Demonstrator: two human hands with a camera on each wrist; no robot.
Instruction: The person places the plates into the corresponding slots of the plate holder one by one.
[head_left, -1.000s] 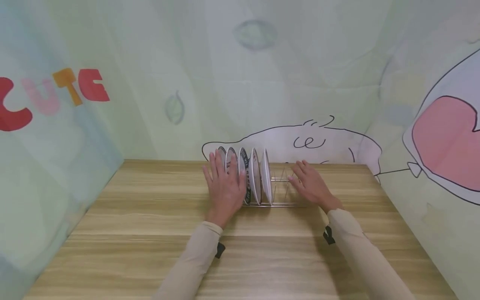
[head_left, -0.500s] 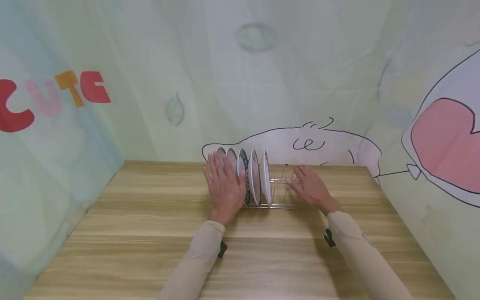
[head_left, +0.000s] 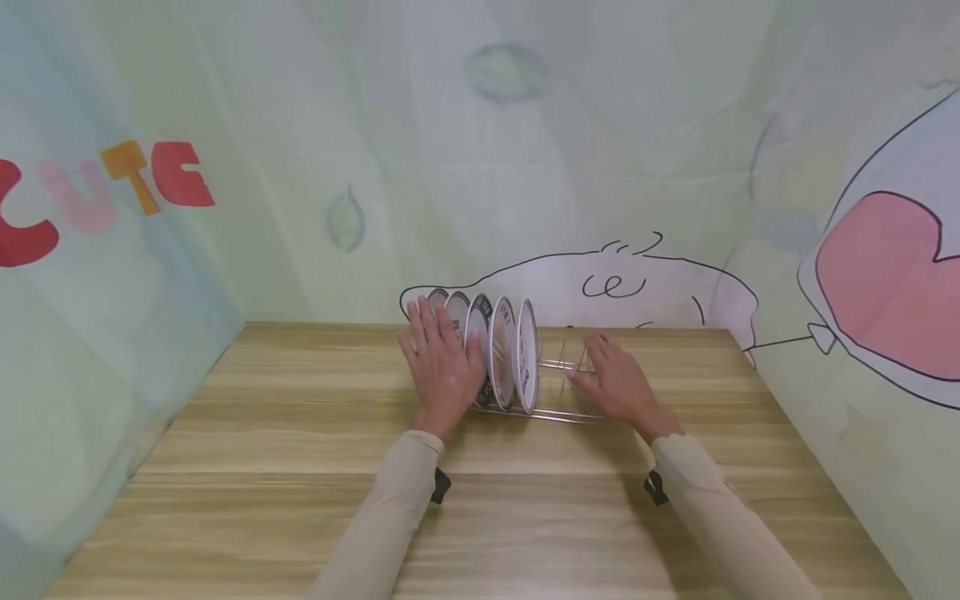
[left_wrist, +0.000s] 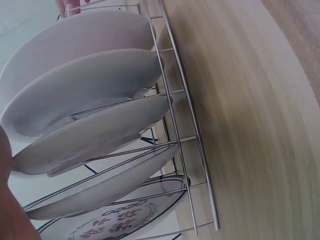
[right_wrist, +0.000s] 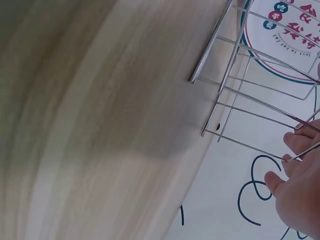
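Wire rack, set at the back of the worktop, with five plates stood on edge in its left half. Left hand is laid flat with straight fingers against the plates; right hand has fingers pinched on the bare wires at the right end. Risk judged: if the rack is tilted or jerked, plates could be knocked together or tipped out.

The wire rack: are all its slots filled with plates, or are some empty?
Partly filled. Five plates stand on edge at the wire rack's left end; slots near the right hand are empty.
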